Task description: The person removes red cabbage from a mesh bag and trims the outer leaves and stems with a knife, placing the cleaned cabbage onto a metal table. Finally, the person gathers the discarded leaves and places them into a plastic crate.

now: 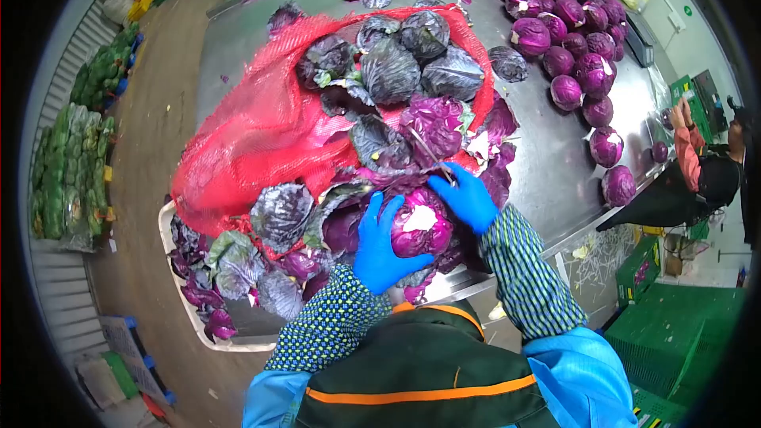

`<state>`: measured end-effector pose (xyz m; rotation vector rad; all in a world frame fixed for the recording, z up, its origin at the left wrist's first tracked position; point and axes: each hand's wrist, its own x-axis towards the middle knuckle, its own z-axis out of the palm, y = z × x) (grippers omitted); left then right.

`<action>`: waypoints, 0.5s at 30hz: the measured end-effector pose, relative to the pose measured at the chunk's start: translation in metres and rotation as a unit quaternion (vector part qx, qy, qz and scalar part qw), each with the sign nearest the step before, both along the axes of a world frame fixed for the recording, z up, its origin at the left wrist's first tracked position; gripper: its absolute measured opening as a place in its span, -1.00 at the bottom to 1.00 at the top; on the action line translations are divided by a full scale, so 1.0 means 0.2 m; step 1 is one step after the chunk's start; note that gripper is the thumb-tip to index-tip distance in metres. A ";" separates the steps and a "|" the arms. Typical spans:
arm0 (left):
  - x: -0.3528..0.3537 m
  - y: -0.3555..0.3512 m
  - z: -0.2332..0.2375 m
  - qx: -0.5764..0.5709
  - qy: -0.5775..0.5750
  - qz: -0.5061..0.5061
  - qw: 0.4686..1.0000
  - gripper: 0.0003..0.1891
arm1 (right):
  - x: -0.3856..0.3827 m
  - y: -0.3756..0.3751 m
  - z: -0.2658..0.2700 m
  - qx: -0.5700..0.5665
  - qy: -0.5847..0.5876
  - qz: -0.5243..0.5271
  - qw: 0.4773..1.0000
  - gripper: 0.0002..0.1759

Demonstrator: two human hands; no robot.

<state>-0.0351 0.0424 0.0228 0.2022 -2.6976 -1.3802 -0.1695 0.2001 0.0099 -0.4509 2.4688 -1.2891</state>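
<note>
A peeled red cabbage (422,226) with a pale cut stem end sits at the table's near edge. My left hand (379,244), in a blue glove, grips its left side, fingers over the top and thumb along the bottom. At its upper right, my gloved right hand (468,196) is closed on a knife (424,147); the thin blade points up and left, and the handle is hidden. Loose outer leaves lie around both hands. Just beyond is a red mesh bag (254,123), its mouth spread around several dark, unpeeled cabbages (390,71).
Several peeled cabbages (569,16) are grouped at the steel table's (547,139) far right. A white-rimmed bin (176,265) with discarded leaves stands at the near left. Another person (697,150) is at the right. Green crates (674,341) stand at lower right.
</note>
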 end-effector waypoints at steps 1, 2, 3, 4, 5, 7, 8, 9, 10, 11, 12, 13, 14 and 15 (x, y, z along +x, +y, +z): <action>0.02 -0.02 -0.01 0.030 0.004 -0.017 0.999 0.10 | -0.06 -0.04 -0.08 -0.027 -0.025 -0.019 0.999 -0.39; 0.02 -0.05 0.01 0.054 -0.041 -0.013 0.998 0.11 | -0.12 -0.06 -0.15 -0.051 -0.073 -0.047 0.995 -0.49; 0.04 -0.08 0.00 0.045 -0.034 -0.013 0.998 0.11 | -0.17 -0.08 -0.17 -0.078 -0.115 -0.076 0.987 -0.59; 0.07 -0.13 -0.04 0.096 0.009 -0.014 0.995 0.12 | -0.16 -0.12 -0.06 -0.141 -0.218 -0.102 0.960 -0.66; 0.10 -0.17 -0.07 0.149 0.052 -0.016 0.987 0.13 | -0.11 -0.13 0.05 -0.157 -0.251 -0.089 0.951 -0.68; 0.21 -0.20 0.04 0.261 0.027 0.004 0.965 0.12 | -0.09 -0.08 0.11 -0.117 -0.269 -0.083 0.952 -0.66; 0.26 -0.21 0.12 0.243 0.058 0.003 0.968 0.11 | -0.13 -0.02 -0.07 -0.065 -0.145 -0.086 0.984 -0.64; 0.29 -0.22 0.23 0.224 0.092 -0.002 0.970 0.10 | -0.11 0.03 -0.10 0.006 -0.087 -0.043 0.995 -0.51; 0.28 -0.22 0.32 0.119 0.153 -0.002 0.981 0.08 | -0.07 0.04 -0.09 -0.006 -0.070 -0.018 0.997 -0.43; 0.28 -0.22 0.40 0.016 0.213 0.002 0.977 0.06 | 0.01 0.06 -0.04 -0.014 -0.053 0.009 0.998 -0.34; 0.28 -0.20 0.45 -0.043 0.245 0.027 0.968 -0.02 | 0.10 0.02 0.20 -0.089 -0.178 -0.010 0.980 -0.29; 0.27 -0.20 0.45 -0.043 0.247 0.030 0.967 -0.02 | 0.19 -0.05 0.47 -0.161 -0.299 -0.028 0.940 -0.23; 0.26 -0.22 0.46 -0.120 0.274 0.042 0.953 -0.05 | 0.28 -0.07 0.54 -0.223 -0.255 0.018 0.941 -0.25; 0.26 -0.22 0.46 -0.199 0.300 0.051 0.932 -0.08 | 0.35 -0.08 0.59 -0.286 -0.207 0.063 0.933 -0.27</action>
